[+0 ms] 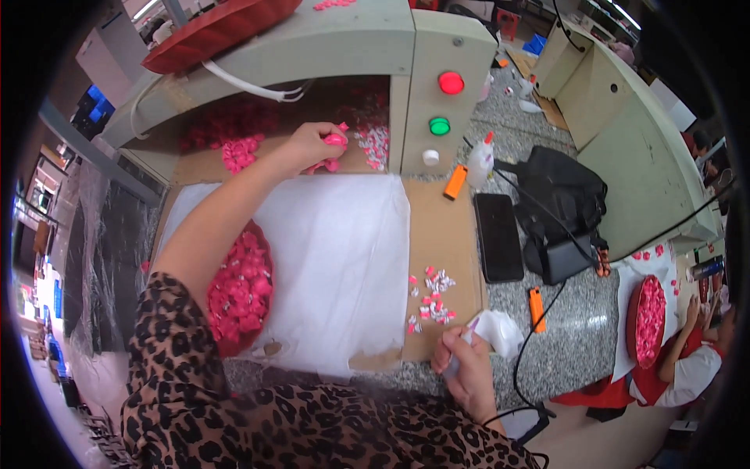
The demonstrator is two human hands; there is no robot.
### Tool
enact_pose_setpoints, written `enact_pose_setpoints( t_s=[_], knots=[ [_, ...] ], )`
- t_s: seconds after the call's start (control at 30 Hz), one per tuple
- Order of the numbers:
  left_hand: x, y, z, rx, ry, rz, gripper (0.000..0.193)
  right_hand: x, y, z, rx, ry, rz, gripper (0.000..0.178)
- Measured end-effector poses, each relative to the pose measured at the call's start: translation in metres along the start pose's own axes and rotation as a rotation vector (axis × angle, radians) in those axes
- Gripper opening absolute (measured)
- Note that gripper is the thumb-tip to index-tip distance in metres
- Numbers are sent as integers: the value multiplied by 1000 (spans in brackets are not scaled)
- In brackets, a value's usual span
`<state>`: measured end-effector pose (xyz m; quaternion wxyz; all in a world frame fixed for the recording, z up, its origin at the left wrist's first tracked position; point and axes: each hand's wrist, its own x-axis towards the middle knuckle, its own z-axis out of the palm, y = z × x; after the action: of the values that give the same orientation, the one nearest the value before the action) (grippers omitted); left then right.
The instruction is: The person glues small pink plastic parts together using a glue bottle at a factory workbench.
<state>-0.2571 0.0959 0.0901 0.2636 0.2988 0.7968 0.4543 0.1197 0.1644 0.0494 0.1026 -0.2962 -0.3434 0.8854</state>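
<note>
Our left grip (pixel 311 145) pinches pink pieces (pixel 337 140) at the mouth of the machine (pixel 439 48) — they look light, soft and easily crushed, so we judge the edges safest to hold. Our right grip (pixel 467 363) wraps a pointed tool (pixel 468 334), likely stiffer, near the desk (pixel 566 332).

Counter (pixel 578 332) looked like smooth stone. Machine housing (pixel 436 43) looked painted, matt. Red button (pixel 451 82), green button (pixel 439 126) were glossy plastic. White sheet (pixel 344 250) looked papery, creased; cardboard (pixel 449 234) was matt. Bag (pixel 564 184) looked like matt cloth. Pink pieces (pixel 244 285): material was unclear.
</note>
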Motion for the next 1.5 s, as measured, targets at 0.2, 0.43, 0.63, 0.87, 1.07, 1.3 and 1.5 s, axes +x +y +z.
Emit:
enact_pose_setpoints(
  t_s=[0.2,0.43,0.63,0.87,1.07,1.3,1.5],
  knots=[
    [-110,-5,59,547,-129,362,16,7,-3,4,112,71,-99,9],
    [-205,-12,113,819,42,417,45,5,8,1,67,28,-140,15],
    [-218,-35,131,504,355,486,50,11,14,-1,138,-92,-172,19],
    [-218,-82,120,-149,483,372,44,-15,11,9,-38,-123,-320,24],
    [-249,-49,124,371,542,504,29,-29,20,-1,-57,-137,-359,26],
    [-238,-48,126,482,462,363,31,-24,31,7,-58,-129,-332,24],
    [-248,-52,132,277,471,505,22,-5,46,27,89,-296,-154,19]
  ],
)
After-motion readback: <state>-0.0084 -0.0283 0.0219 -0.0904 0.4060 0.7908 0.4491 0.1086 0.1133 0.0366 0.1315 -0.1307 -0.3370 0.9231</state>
